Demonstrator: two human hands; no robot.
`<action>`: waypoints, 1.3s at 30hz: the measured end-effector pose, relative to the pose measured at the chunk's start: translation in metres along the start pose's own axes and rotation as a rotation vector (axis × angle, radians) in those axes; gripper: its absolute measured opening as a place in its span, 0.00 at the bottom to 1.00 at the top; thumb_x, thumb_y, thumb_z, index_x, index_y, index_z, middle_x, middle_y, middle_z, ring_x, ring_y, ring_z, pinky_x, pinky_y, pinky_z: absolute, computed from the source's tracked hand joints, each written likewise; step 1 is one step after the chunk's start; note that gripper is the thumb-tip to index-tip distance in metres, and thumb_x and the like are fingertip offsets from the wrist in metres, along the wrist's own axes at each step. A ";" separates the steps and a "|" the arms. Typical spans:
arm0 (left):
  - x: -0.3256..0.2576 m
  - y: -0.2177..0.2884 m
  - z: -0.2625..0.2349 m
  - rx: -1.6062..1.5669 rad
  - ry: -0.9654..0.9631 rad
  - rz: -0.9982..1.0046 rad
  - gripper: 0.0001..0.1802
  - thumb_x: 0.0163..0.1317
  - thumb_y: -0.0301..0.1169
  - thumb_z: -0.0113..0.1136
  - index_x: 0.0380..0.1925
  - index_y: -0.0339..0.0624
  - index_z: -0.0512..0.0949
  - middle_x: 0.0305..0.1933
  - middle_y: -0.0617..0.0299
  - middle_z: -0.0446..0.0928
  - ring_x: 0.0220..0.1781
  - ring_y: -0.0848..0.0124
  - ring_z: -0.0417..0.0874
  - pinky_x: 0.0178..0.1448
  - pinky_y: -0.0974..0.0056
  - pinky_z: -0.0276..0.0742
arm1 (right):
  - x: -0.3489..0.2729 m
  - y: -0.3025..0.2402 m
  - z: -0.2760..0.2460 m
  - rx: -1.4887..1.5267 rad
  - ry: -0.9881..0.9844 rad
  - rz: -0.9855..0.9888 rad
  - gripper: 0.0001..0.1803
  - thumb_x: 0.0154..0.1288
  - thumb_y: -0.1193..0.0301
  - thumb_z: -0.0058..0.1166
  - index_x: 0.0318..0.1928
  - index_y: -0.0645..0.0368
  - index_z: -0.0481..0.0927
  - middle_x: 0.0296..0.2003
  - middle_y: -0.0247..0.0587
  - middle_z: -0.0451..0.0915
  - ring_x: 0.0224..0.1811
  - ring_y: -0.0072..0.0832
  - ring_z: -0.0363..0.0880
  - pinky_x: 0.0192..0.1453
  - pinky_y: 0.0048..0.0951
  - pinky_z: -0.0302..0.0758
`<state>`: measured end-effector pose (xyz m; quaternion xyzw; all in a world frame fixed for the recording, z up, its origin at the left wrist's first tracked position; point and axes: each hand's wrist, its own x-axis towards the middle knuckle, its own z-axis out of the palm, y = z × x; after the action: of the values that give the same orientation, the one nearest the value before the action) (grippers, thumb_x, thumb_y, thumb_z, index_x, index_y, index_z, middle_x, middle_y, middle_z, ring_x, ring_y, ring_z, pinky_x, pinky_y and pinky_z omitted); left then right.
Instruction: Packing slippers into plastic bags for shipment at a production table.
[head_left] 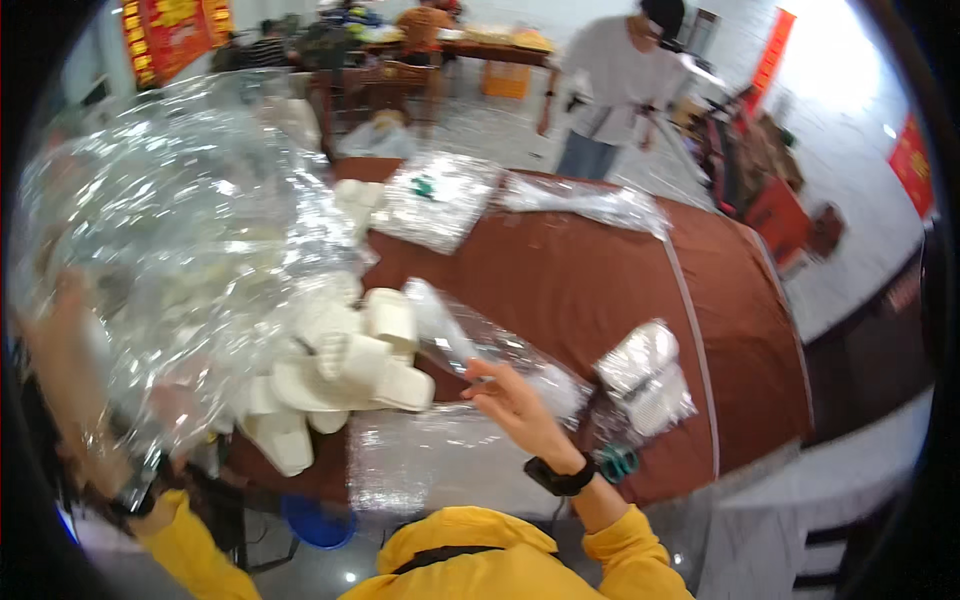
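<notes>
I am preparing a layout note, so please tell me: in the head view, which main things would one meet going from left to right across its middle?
Large clear plastic bag → white slippers → right hand → wrapped packet.

Slippers point(355, 365) at left on the table point(560, 270), scissors point(617, 462) right, bags point(430, 465) between, packet point(645, 372) behind the scissors.

Bright, whitish light washes out the smooth white wall point(845, 70) at upper right and scatters glints over the large, clear, crinkled plastic bag point(200, 190). Mild blur softens the scene, smearing the left fingers point(68, 305); straight lines bow toward the dark rim.
</notes>
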<state>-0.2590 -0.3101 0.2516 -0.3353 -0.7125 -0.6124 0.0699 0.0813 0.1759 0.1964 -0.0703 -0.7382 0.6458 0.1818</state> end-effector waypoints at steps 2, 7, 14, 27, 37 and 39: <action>-0.102 -0.114 -0.135 -0.096 -0.078 -0.071 0.26 0.63 0.22 0.51 0.63 0.45 0.73 0.45 0.66 0.76 0.38 0.81 0.73 0.42 0.75 0.69 | -0.031 0.000 -0.013 -0.065 0.098 0.046 0.25 0.72 0.78 0.51 0.68 0.59 0.68 0.58 0.43 0.74 0.52 0.27 0.81 0.59 0.29 0.78; -0.120 -0.231 -0.167 -0.207 -0.190 -0.227 0.26 0.63 0.23 0.51 0.63 0.45 0.72 0.48 0.65 0.76 0.40 0.79 0.73 0.44 0.75 0.70 | -0.110 0.023 -0.089 -0.372 0.683 0.170 0.15 0.68 0.78 0.54 0.55 0.62 0.79 0.48 0.43 0.80 0.47 0.29 0.81 0.50 0.28 0.77; -0.017 0.040 0.226 -0.225 -0.222 -0.392 0.26 0.64 0.24 0.51 0.64 0.45 0.72 0.51 0.64 0.76 0.43 0.78 0.74 0.46 0.74 0.71 | -0.242 0.136 -0.248 -0.205 1.308 0.330 0.17 0.68 0.75 0.53 0.56 0.66 0.79 0.55 0.48 0.79 0.58 0.37 0.77 0.61 0.34 0.72; -0.053 0.017 0.244 -0.330 -0.155 -0.810 0.19 0.62 0.29 0.62 0.52 0.36 0.78 0.32 0.68 0.77 0.29 0.81 0.73 0.36 0.75 0.68 | -0.284 0.204 -0.416 0.429 1.190 0.642 0.25 0.73 0.52 0.51 0.51 0.62 0.82 0.47 0.43 0.85 0.48 0.35 0.83 0.56 0.37 0.77; -0.066 0.045 0.229 -0.365 -0.209 -0.935 0.34 0.51 0.18 0.57 0.64 0.34 0.71 0.57 0.56 0.79 0.31 0.83 0.71 0.32 0.78 0.67 | -0.100 0.037 -0.329 0.314 0.724 0.553 0.12 0.63 0.68 0.57 0.43 0.63 0.83 0.35 0.36 0.85 0.34 0.23 0.83 0.39 0.25 0.81; -0.066 0.045 0.226 -0.314 -0.241 -0.920 0.35 0.51 0.17 0.55 0.64 0.34 0.72 0.59 0.57 0.79 0.28 0.84 0.70 0.30 0.78 0.66 | -0.067 -0.006 -0.303 0.268 0.606 0.466 0.11 0.63 0.71 0.56 0.42 0.65 0.83 0.34 0.36 0.85 0.34 0.22 0.83 0.40 0.25 0.81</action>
<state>-0.1130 -0.1274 0.2005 -0.0613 -0.6889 -0.6363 -0.3416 0.2525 0.4335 0.2203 -0.3986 -0.5247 0.7103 0.2475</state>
